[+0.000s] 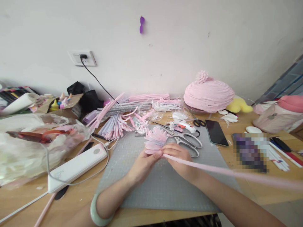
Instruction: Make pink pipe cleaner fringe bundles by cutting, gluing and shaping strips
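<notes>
Looped bundle [155, 138] — pink with pale lilac, apparently fuzzy — gripped between left hand [148, 160] and right hand [179, 157]; pink strand [213, 167] trails right, blurring nearer.

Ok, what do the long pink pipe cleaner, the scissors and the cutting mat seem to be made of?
Pink pipe cleaner: probably soft synthetic pile, matte, judging by its fuzzy-looking edges; any wire core is hidden.
Scissors: likely metal, grey with a satin sheen, handles included.
Cutting mat: perhaps plastic or vinyl, flat grey with a faint printed grid.
</notes>
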`<move>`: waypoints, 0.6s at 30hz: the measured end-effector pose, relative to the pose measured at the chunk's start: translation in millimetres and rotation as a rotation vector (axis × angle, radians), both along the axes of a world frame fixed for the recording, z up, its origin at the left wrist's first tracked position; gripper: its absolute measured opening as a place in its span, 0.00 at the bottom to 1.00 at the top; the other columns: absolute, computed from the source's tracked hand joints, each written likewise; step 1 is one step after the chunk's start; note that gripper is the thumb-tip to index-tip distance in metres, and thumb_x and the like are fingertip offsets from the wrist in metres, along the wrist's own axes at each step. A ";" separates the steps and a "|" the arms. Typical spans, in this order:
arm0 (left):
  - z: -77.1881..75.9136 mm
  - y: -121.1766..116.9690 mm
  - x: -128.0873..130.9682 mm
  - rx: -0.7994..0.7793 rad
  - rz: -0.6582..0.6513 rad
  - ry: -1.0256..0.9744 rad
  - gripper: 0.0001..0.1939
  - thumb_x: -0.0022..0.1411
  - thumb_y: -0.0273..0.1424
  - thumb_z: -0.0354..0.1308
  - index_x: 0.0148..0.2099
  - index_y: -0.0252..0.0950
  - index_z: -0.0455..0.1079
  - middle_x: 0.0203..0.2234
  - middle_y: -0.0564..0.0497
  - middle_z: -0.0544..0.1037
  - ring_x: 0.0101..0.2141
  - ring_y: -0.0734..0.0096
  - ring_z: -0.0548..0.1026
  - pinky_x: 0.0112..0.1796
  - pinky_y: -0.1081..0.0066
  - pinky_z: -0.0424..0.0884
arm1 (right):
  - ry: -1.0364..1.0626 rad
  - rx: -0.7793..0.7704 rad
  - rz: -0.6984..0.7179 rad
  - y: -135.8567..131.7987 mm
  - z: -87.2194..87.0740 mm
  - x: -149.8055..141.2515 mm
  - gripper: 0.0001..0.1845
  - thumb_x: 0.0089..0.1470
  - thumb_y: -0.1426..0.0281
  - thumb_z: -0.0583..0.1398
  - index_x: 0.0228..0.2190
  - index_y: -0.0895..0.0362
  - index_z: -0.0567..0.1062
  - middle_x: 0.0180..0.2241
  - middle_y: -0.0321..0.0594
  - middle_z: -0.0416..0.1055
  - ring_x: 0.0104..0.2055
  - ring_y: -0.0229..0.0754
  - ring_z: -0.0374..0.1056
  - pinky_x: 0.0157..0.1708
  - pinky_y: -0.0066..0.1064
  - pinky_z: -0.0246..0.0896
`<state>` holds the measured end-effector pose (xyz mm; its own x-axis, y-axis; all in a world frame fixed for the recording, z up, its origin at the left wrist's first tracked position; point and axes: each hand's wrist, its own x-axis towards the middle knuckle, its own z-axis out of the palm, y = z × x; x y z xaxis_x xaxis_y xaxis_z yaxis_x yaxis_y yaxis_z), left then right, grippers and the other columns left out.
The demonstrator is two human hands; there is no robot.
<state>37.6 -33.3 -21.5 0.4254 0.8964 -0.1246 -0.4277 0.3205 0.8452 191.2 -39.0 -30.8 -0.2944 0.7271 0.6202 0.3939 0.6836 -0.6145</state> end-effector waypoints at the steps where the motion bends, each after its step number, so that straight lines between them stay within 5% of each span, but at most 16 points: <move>1: -0.5 0.0 1.1 -0.010 0.017 0.003 0.12 0.50 0.32 0.63 0.38 0.31 0.72 0.36 0.47 0.78 0.43 0.64 0.72 0.48 0.65 0.63 | 0.002 -0.019 -0.005 -0.3 -0.5 -1.0 0.09 0.54 0.72 0.55 0.33 0.53 0.75 0.33 0.40 0.74 0.36 0.40 0.69 0.38 0.32 0.64; 9: -0.5 3.6 0.6 -0.099 0.126 -0.031 0.13 0.49 0.32 0.62 0.39 0.33 0.72 0.35 0.48 0.79 0.39 0.67 0.75 0.42 0.70 0.68 | -0.067 0.069 -0.003 -3.8 3.5 -1.6 0.07 0.54 0.73 0.56 0.33 0.54 0.74 0.31 0.41 0.72 0.37 0.40 0.67 0.38 0.34 0.63; 18: -1.2 7.0 -0.5 -0.042 0.105 0.023 0.12 0.49 0.35 0.62 0.35 0.33 0.73 0.31 0.50 0.79 0.36 0.68 0.75 0.40 0.71 0.68 | -0.067 0.095 0.025 -4.7 1.4 -2.5 0.06 0.53 0.75 0.56 0.33 0.56 0.73 0.30 0.41 0.73 0.35 0.40 0.67 0.37 0.32 0.63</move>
<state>37.1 -26.4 -22.7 0.3260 0.9297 -0.1712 -0.4417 0.3099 0.8419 188.8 -43.8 -29.3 -0.3549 0.6577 0.6644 0.4143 0.7477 -0.5189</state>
